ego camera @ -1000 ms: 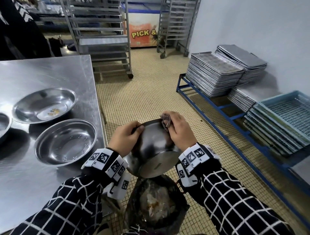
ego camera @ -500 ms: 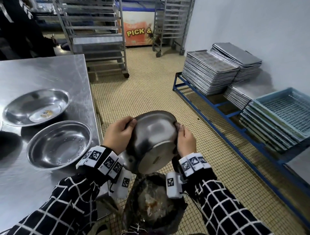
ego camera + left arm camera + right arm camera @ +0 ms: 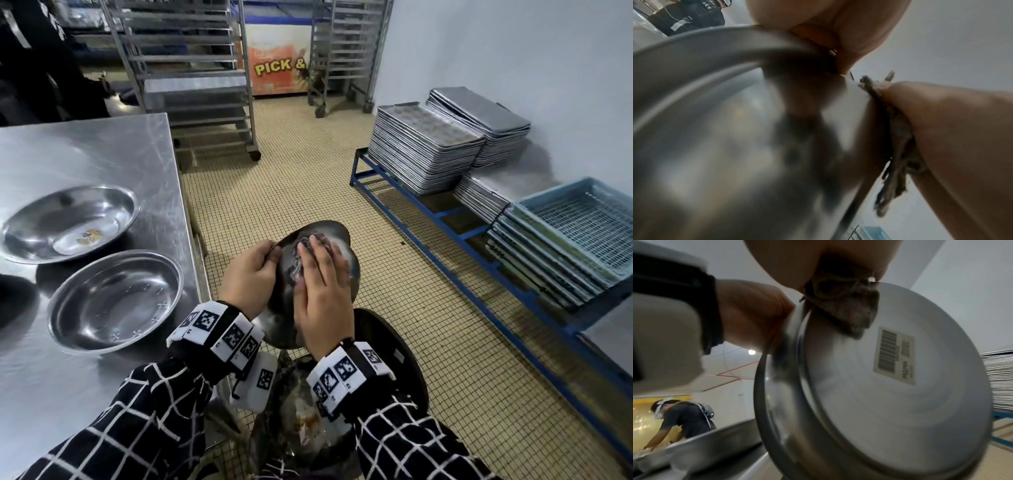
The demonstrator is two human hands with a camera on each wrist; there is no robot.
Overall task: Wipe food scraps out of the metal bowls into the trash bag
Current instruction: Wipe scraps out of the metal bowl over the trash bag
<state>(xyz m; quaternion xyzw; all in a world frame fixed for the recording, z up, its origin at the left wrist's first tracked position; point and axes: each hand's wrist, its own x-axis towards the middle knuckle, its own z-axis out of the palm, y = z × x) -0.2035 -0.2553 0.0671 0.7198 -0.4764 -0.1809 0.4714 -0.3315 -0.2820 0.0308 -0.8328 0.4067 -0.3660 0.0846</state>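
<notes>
My left hand [image 3: 250, 277] grips the rim of a tilted metal bowl [image 3: 334, 230] above the black trash bag [image 3: 404, 363], which holds food scraps. Over the bowl's outer base lies my right hand [image 3: 320, 301], which holds a grey rag [image 3: 299, 255] bunched against the metal. The right wrist view shows the rag [image 3: 849, 311] on the bowl's base [image 3: 879, 402] beside a barcode sticker. In the left wrist view the rag [image 3: 898, 146] is squeezed between that hand and the bowl [image 3: 715, 129]. The bowl's inside is hidden.
On the steel table [image 3: 102, 154] at the left sit a bowl with scraps [image 3: 68, 222] and an empty bowl [image 3: 116, 301]. Stacked metal trays [image 3: 428, 150] and blue crates [image 3: 582, 222] line the right wall on a blue frame. Wheeled racks stand at the back.
My right hand has brought the rag from the bowl's far rim round its side onto the outer base. The bowl has tipped more upright in my left hand.
</notes>
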